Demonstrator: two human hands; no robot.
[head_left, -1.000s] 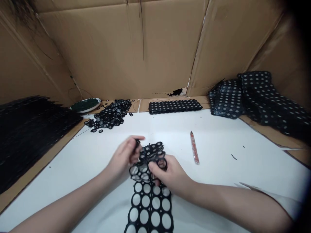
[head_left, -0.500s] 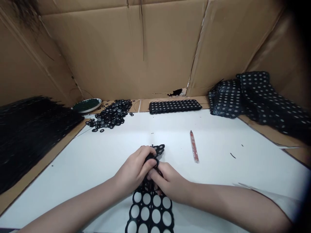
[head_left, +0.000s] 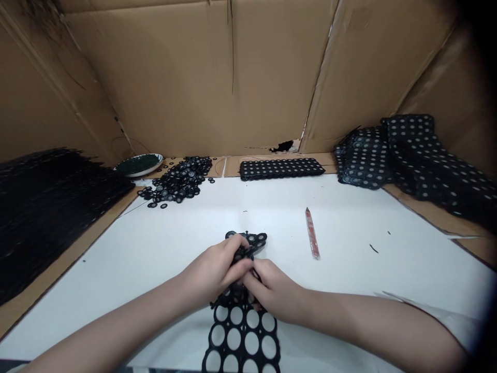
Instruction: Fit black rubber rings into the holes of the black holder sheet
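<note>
A black strip of joined rings (head_left: 243, 339) with rows of round holes runs from the near table edge up under both hands. My left hand (head_left: 224, 264) is closed round its bunched upper part, thumb pressed inward. Against it sits my right hand (head_left: 272, 290), also closed, pinching the strip with thumb and fingers. The two thumbs nearly meet, and the exact spot they grip is hidden. Beyond the left fingers the folded far end of the strip (head_left: 257, 239) sticks out over the white table top (head_left: 186, 228).
A red pointed stick in clear wrap (head_left: 312, 235) lies right of the hands. Loose black rings (head_left: 178, 181) are heaped back left beside a plate of dark green bits (head_left: 140, 165). A folded ring strip (head_left: 281, 169), dotted black material (head_left: 365, 158) and a black stack (head_left: 50, 212) line the edges.
More of the strip's folded far end now shows beyond my left fingers. Both hands keep their grip, with the left thumb shifted slightly. The whole view has moved a little.
</note>
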